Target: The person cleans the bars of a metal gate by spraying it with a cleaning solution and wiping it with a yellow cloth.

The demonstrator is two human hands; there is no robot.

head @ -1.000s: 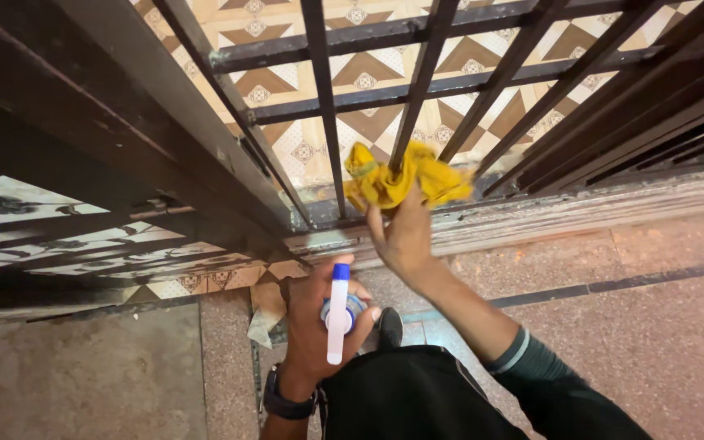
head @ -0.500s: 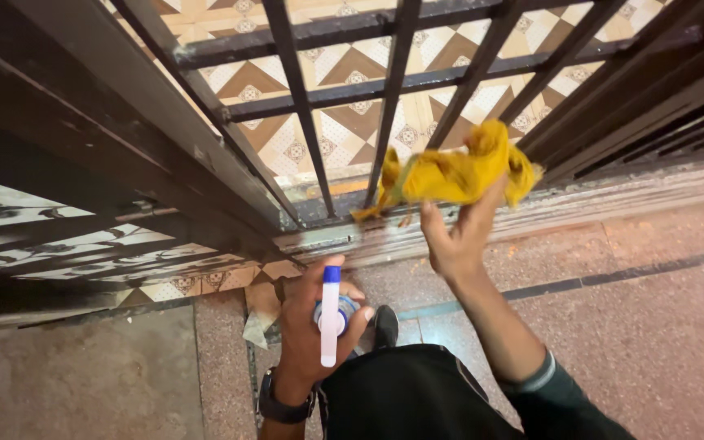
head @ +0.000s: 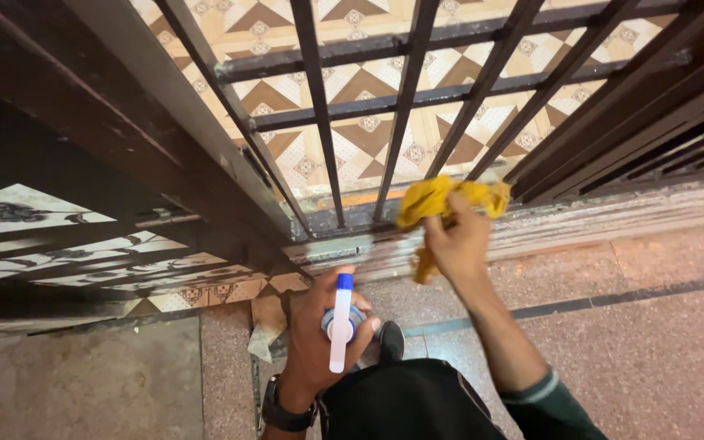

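My right hand [head: 456, 244] clutches a bunched yellow cloth [head: 442, 204] against the foot of the dark metal grille [head: 405, 122], by its worn sill [head: 613, 216]. My left hand [head: 319, 342] grips a spray bottle [head: 341, 322]. I judge the dangling cloth tail could snag a bar and pull free.

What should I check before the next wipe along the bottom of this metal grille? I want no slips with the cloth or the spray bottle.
1. Right hand grips the yellow cloth: ok.
2. Cloth lies against the grille's bottom rail: ok.
3. Left hand holds the spray bottle firmly: ok.
4. Nozzle aimed at the grille: cannot tell.
5. Cloth tail hangs loose below the hand: not ok.
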